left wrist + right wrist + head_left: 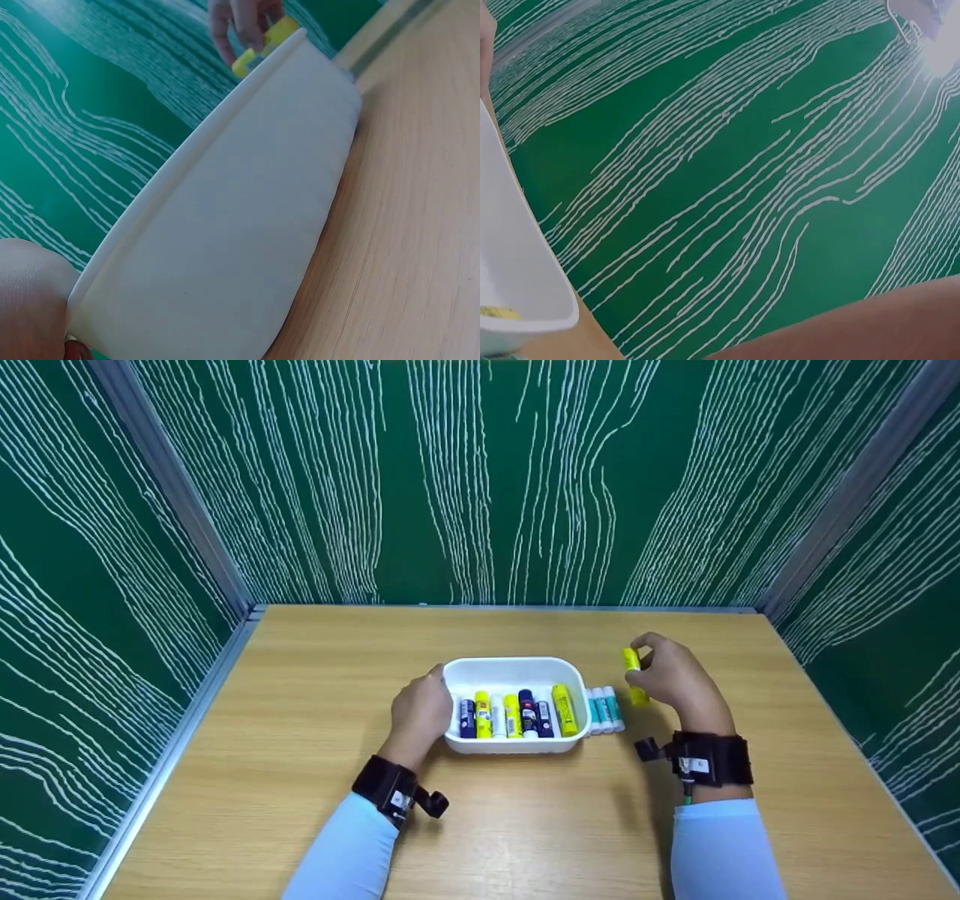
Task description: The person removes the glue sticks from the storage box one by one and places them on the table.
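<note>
My left hand (422, 706) grips the left end of a white plastic tub (517, 745) at its rim. In the tub a row of glue sticks lies side by side, among them a yellow one (564, 709), a dark blue one (527, 711) and a white one (498, 715). My right hand (671, 675) pinches another yellow glue stick (631, 660) between thumb and fingers, to the right of the tub. The left wrist view has this yellow stick (281, 31) beyond the tub's rim. The right wrist view catches the tub's corner (525, 247), not the held stick.
Several white-and-teal glue sticks (604, 709) lie side by side on the wooden table (525, 825), against the tub's right end. Green panels with white wavy lines (450, 480) and metal posts (172, 472) enclose the table at the back and sides.
</note>
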Tool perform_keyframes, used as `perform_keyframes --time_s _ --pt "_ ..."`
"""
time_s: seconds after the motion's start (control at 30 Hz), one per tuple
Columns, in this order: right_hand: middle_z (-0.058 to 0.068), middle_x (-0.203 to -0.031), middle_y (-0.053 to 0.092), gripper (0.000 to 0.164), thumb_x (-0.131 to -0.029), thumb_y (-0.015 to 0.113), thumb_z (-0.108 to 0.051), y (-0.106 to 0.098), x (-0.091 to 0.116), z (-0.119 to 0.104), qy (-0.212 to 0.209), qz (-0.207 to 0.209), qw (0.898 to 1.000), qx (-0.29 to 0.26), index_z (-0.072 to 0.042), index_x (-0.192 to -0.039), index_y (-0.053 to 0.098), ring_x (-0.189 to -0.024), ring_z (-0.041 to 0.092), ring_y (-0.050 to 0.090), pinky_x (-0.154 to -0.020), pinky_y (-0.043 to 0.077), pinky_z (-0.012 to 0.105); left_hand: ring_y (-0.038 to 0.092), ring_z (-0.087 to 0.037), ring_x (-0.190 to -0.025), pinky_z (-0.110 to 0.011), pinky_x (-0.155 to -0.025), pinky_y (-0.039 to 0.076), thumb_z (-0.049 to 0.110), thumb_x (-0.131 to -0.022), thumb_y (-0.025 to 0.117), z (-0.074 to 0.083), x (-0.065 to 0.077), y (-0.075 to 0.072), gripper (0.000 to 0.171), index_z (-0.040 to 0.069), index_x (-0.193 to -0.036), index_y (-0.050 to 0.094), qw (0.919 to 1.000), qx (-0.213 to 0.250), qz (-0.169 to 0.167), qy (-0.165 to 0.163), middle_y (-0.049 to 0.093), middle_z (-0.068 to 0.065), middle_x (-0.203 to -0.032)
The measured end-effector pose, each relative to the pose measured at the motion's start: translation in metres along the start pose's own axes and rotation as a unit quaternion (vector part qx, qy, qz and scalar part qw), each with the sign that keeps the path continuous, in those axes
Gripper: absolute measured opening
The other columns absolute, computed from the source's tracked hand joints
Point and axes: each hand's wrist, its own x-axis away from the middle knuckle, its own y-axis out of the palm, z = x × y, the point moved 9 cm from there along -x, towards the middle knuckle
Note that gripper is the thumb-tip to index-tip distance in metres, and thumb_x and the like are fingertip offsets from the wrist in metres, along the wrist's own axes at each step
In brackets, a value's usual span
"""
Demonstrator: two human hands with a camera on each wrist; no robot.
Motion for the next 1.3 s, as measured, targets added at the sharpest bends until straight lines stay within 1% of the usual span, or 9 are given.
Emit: perform_keyframes --time_s 0.07,0.27,0.53,0.77,0.87,0.97,1.07,1.17,1.3 --pt "0.037 -0.149 0.06 0.067 -0.106 0.071 -0.014 0.0 -0.001 0.003 -0.002 -0.002 1.0 0.004 0.001 -0.166 0.045 -0.125 0.045 0.066 -0.107 0.063 0.055 0.081 -0.038 -0.12 -0.054 -0.096 0.069 0.021 -0.123 0.039 0.0 0.0 -0.001 0.048 0.007 -0.164 0.059 1.0 0.0 0.003 0.002 0.079 -0.022 -0.141" --pt "0.04 -0.146 0.062 0.067 -0.104 0.073 -0.012 0.002 -0.005 0.011 -0.005 -0.013 1.0 0.011 0.005 -0.163 0.046 -0.117 0.042 0.069 -0.093 0.065 0.04 0.083 -0.039 -0.113 -0.057 -0.089 0.069 0.019 -0.121 0.04 0.001 0.001 -0.003 0.047 0.007 -0.161 0.061 0.9998 -0.01 0.016 0.011 0.081 -0.022 -0.133" --pt "0.038 -0.151 0.059 0.07 -0.105 0.074 -0.013 0.014 -0.014 0.028 0.042 -0.034 0.999 0.011 0.002 -0.167 0.044 -0.119 0.044 0.066 -0.1 0.066 0.047 0.082 -0.041 -0.117 -0.058 -0.094 0.068 0.02 -0.123 0.037 0.001 0.0 -0.002 0.048 0.007 -0.162 0.061 0.9999 -0.002 0.012 0.01 0.08 -0.024 -0.137" --pt "0.036 -0.149 0.06 0.067 -0.106 0.073 -0.014 0.027 -0.022 0.037 0.055 -0.051 0.997 0.005 0.0 -0.165 0.047 -0.119 0.042 0.066 -0.09 0.065 0.037 0.081 -0.038 -0.12 -0.056 -0.096 0.068 0.021 -0.123 0.037 0.0 -0.001 0.0 0.049 0.006 -0.165 0.058 1.0 -0.003 0.001 0.003 0.079 -0.023 -0.141" --pt "0.036 -0.148 0.061 0.065 -0.107 0.072 -0.015 0.031 -0.023 0.038 0.051 -0.055 0.997 0.009 0.001 -0.165 0.047 -0.117 0.041 0.067 -0.088 0.065 0.035 0.081 -0.037 -0.121 -0.055 -0.096 0.068 0.022 -0.123 0.037 0.0 -0.001 0.0 0.049 0.005 -0.165 0.057 1.0 -0.003 0.0 0.004 0.078 -0.023 -0.142" --pt "0.035 -0.147 0.061 0.064 -0.108 0.071 -0.014 0.033 -0.023 0.038 0.049 -0.055 0.997 0.015 0.001 -0.165 0.047 -0.117 0.042 0.066 -0.092 0.065 0.04 0.081 -0.038 -0.121 -0.055 -0.097 0.069 0.021 -0.123 0.037 0.0 -0.001 0.0 0.049 0.006 -0.165 0.057 1.0 -0.002 0.0 0.004 0.078 -0.023 -0.142" --pt "0.034 -0.148 0.061 0.065 -0.107 0.073 -0.013 0.035 -0.024 0.038 0.054 -0.054 0.997 0.014 -0.001 -0.165 0.047 -0.119 0.043 0.064 -0.101 0.064 0.05 0.081 -0.039 -0.121 -0.055 -0.097 0.068 0.02 -0.122 0.04 0.0 0.0 0.0 0.048 0.006 -0.165 0.057 1.0 -0.001 0.0 0.005 0.078 -0.023 -0.141" --pt "0.034 -0.149 0.06 0.063 -0.107 0.072 -0.012 0.038 -0.024 0.039 0.056 -0.059 0.997 0.005 -0.001 -0.164 0.047 -0.123 0.045 0.062 -0.11 0.06 0.059 0.082 -0.038 -0.119 -0.055 -0.095 0.069 0.018 -0.121 0.041 0.001 0.0 -0.001 0.048 0.006 -0.163 0.059 0.9999 -0.005 0.003 0.008 0.079 -0.022 -0.14" --pt "0.034 -0.15 0.059 0.059 -0.109 0.07 -0.013 0.043 -0.026 0.042 0.054 -0.073 0.996 0.002 0.0 -0.163 0.049 -0.125 0.046 0.062 -0.113 0.055 0.065 0.083 -0.038 -0.115 -0.055 -0.091 0.069 0.017 -0.121 0.04 0.001 0.0 -0.001 0.047 0.006 -0.161 0.062 0.9998 -0.01 0.012 0.013 0.081 -0.022 -0.136"
